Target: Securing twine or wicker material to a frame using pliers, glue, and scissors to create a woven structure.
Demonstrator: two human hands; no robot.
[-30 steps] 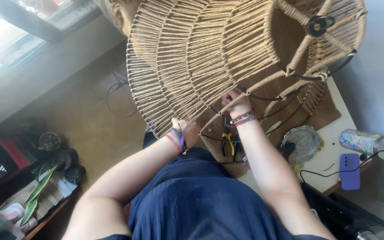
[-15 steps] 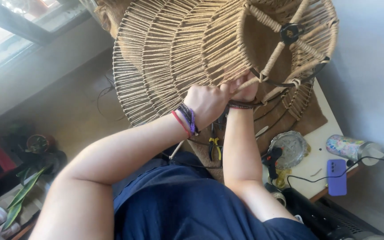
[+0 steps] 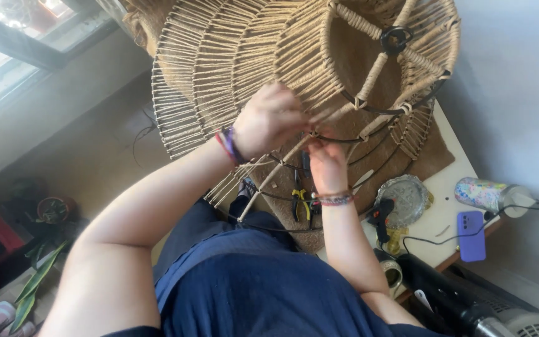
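Head view: a person in a dark blue top is working twine onto a large wire lampshade frame (image 3: 263, 68), which is lying tilted over a brown mat (image 3: 435, 159) on a pale table (image 3: 450, 215), partly resting above the person's lap. Compared with a moment earlier, the left hand (image 3: 269, 122) is now sitting higher and further left on the wrapped ribs, while the right hand (image 3: 327, 163) is sitting lower, just under a bare black wire ring; the two hands, pressed together half a second ago, are now slightly apart. That shift suggests the twine is being pulled through and tightened at this joint, though the strand itself is too blurred to trace. The left hand is curled, fingers pinching at the ribs; the right hand is closing its fingertips around something thin at the wire, and exactly what cannot be told.

On the table, pliers with yellow handles (image 3: 299, 205) are lying just beside the right wrist, near a round glass dish (image 3: 405, 198). A purple phone (image 3: 471, 235) is lying flat near the table's edge, a cable running to it. Behind it, a cylindrical tumbler with a colourful speckled pattern (image 3: 491, 195) is lying on its side.
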